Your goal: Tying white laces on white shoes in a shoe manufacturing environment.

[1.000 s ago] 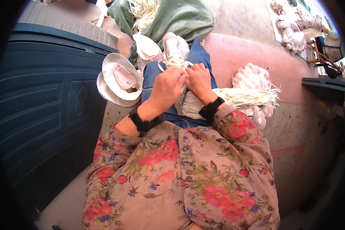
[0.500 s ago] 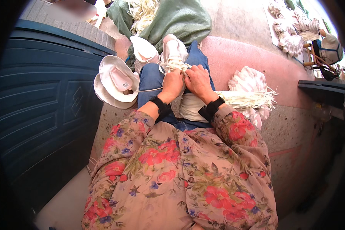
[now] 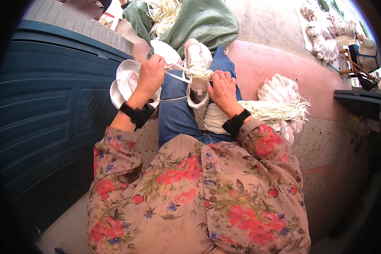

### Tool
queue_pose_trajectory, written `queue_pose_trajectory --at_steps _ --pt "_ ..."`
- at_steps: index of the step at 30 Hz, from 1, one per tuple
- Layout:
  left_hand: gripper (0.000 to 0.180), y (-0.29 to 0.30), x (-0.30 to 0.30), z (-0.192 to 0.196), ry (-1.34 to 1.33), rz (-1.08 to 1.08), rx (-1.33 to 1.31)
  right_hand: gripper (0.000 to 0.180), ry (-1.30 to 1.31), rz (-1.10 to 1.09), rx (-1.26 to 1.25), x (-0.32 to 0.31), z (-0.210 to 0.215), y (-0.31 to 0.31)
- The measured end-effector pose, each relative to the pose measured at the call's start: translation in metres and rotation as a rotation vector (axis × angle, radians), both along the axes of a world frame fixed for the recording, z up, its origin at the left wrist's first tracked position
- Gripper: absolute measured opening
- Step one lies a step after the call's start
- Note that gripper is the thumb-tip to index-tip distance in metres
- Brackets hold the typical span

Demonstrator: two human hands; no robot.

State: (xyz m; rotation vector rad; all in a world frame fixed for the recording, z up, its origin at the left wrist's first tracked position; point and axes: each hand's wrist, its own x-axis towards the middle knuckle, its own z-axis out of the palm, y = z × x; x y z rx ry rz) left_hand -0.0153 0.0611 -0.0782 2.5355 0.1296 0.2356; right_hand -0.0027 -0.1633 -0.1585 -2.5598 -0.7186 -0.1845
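A white shoe (image 3: 194, 55) rests between my knees, toe pointing away, its open heel (image 3: 197, 95) toward me. White laces bunch across its throat. My left hand (image 3: 151, 74) is raised to the left of the shoe, closed on a white shoelace (image 3: 180, 76) that stretches back to the eyelets. At the shoe's right side, my right hand (image 3: 223, 86) is closed against its edge beside the laces; exactly what its fingertips pinch is hidden. Another white shoe piece (image 3: 166, 53) lies just beyond my left knee.
White shoe pieces (image 3: 125, 78) sit left of my leg, by a dark blue panelled door (image 3: 42, 93). On my right lie a bundle of laces (image 3: 279, 110) and stacked shoe pieces (image 3: 279, 89). A green sack (image 3: 207, 25) holding laces stands ahead. A person is partly visible at upper left.
My left hand has moved left and up, away from the shoe, drawing a lace out with it. My right hand has stayed at the shoe. The shoe's heel opening now shows.
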Motion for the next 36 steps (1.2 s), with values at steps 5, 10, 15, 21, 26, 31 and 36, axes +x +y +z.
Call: queue_pose_trajectory --at_steps 5,10,15,21,26,31,36 --pt "0.018 0.020 0.040 -0.035 0.114 0.038 -0.142 0.019 0.160 0.064 0.065 0.006 0.009 -0.029" --pt "0.022 0.122 0.020 -0.072 -0.238 0.466 0.729 0.012 0.379 0.046 0.052 -0.004 0.021 -0.086" --pt "0.033 0.171 -0.025 -0.084 0.338 0.477 0.166 0.009 0.378 0.066 0.101 -0.019 0.031 -0.092" --pt "0.026 0.153 -0.040 -0.067 0.113 0.372 0.439 0.009 0.257 0.418 -0.119 -0.025 0.045 -0.076" --pt "0.023 0.153 -0.066 -0.062 0.053 0.477 0.258 0.006 0.156 0.500 -0.322 -0.023 0.046 -0.078" --pt "0.024 0.153 -0.088 -0.027 -0.009 0.541 0.172 0.001 0.141 0.395 0.032 -0.021 0.075 -0.071" --pt "0.028 0.116 -0.078 0.060 -0.169 0.528 -0.623 0.022 0.991 0.092 1.182 -0.010 0.159 -0.060"
